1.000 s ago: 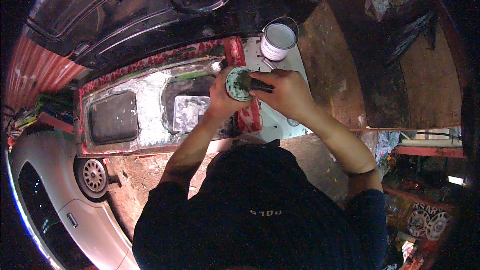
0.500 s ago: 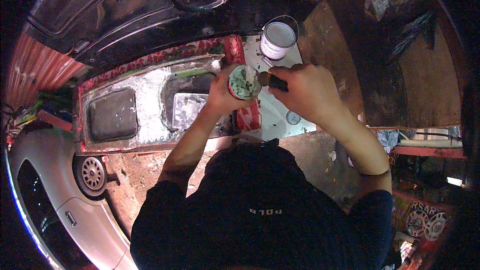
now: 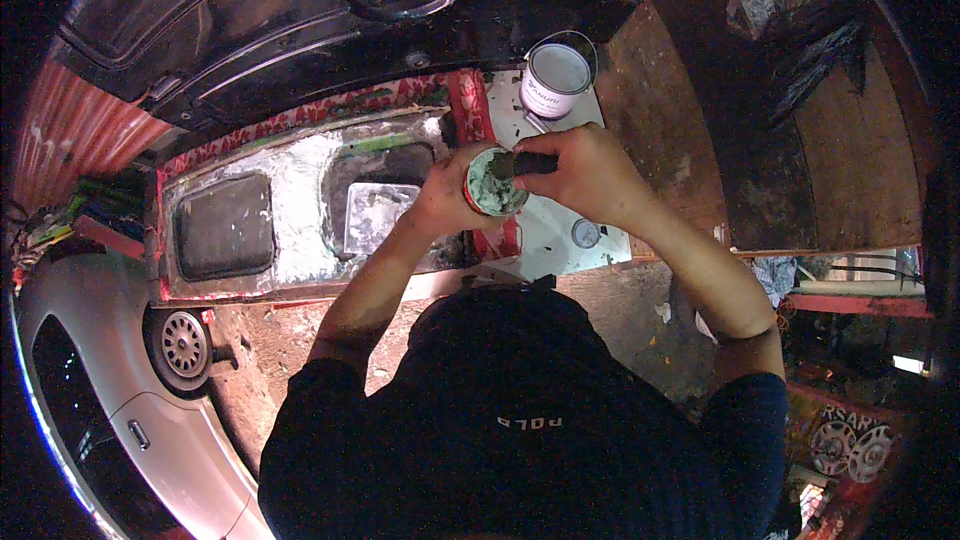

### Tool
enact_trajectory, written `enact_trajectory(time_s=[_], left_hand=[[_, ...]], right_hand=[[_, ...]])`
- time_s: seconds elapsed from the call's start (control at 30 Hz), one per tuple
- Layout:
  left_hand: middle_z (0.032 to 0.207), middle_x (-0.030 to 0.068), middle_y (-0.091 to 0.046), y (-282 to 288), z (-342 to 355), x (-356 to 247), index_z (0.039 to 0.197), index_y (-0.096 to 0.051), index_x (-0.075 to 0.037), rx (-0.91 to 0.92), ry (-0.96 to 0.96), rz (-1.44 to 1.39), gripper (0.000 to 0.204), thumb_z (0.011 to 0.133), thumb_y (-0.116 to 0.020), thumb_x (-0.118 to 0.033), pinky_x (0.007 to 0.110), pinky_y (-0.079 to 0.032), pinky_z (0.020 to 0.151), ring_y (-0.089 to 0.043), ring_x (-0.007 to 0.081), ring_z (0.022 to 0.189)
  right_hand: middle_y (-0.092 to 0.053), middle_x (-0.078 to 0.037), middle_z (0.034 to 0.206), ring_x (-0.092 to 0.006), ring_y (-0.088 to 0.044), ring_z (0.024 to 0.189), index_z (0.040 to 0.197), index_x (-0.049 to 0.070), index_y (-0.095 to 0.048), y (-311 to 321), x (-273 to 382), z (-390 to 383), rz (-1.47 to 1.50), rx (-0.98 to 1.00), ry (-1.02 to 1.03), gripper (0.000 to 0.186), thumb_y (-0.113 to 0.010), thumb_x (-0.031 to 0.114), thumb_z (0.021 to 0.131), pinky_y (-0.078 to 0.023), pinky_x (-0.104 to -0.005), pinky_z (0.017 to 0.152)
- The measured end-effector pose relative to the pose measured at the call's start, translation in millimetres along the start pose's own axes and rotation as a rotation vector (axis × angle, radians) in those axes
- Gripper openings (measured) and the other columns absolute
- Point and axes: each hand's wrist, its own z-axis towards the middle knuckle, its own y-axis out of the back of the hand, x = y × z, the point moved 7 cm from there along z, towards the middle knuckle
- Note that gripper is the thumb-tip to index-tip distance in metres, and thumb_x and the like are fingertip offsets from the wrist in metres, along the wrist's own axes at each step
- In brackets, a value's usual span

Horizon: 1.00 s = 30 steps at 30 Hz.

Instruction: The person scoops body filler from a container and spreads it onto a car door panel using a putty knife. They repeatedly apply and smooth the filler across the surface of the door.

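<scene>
Okay, at twelve o'clock our left hand [image 3: 440, 197] grips the open tin [image 3: 468, 192] while our right hand [image 3: 592, 175] pinches a dark-handled tool [image 3: 535, 164], its tip over the pale-green paste [image 3: 487, 192]. We look to be mixing or scooping; the next stroke should call for a steady tin.

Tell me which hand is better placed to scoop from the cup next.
Probably the right hand: it grips the dark tool, its end at the mouth of the cup, while the left hand holds that cup.
</scene>
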Motion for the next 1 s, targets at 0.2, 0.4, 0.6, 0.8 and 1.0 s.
enact_trajectory(time_s=[0.2,0.4,0.6,0.8,1.0], left_hand=[[0.12,0.0156,-0.058,-6.3,1.3,-3.3,0.126,-0.05,-0.006,0.223,0.063,0.135,0.099,0.039,-0.091,-0.026,0.039,-0.046,0.095,-0.057,0.0321,0.112],[0.119,0.0151,-0.059,-17.7,2.2,3.4,0.127,-0.05,-0.007,0.298,0.041,0.197,0.097,0.04,-0.089,-0.027,0.039,-0.047,0.093,-0.058,0.0322,0.11],[0.116,0.0151,-0.061,-20.3,3.9,5.2,0.127,-0.05,-0.006,0.165,0.039,0.094,0.092,0.046,-0.089,-0.026,0.038,-0.05,0.09,-0.062,0.0316,0.104],[0.112,0.0145,-0.063,-17.8,-7.4,21.6,0.124,-0.051,-0.006,0.07,0.02,-0.025,0.086,0.05,-0.09,-0.023,0.038,-0.05,0.09,-0.063,0.0274,0.103],[0.11,0.0122,-0.064,-16.2,-3.6,17.3,0.122,-0.053,-0.007,0.046,0.09,0.022,0.083,0.05,-0.091,-0.023,0.037,-0.05,0.09,-0.063,0.0247,0.101]], right_hand=[[-0.066,-0.019,0.077,-0.0352,-0.065,0.072,0.101,0.013,-0.072,0.1,4.7,-5.1,-0.02,0.049,0.072,0.035,-0.073,0.033,0.073,-0.052,-0.0452,0.072],[-0.067,-0.018,0.08,-0.0362,-0.066,0.077,0.101,0.015,-0.071,-3.7,13.1,-11.5,-0.16,0.205,0.042,0.03,-0.069,0.031,0.076,-0.052,-0.0472,0.075],[-0.068,-0.016,0.082,-0.0357,-0.066,0.077,0.104,0.017,-0.07,1.8,11.7,-19.9,-0.229,0.155,0.082,0.031,-0.069,0.031,0.076,-0.053,-0.0466,0.075],[-0.068,-0.015,0.083,-0.0364,-0.066,0.077,0.104,0.018,-0.069,46.7,33.4,-33.9,-0.375,0.028,0.001,0.031,-0.07,0.03,0.076,-0.054,-0.0459,0.074],[-0.068,-0.016,0.082,-0.0357,-0.066,0.079,0.101,0.018,-0.07,30.1,26.0,-32.8,-0.274,0.124,0.084,0.03,-0.07,0.033,0.075,-0.053,-0.0468,0.074]])
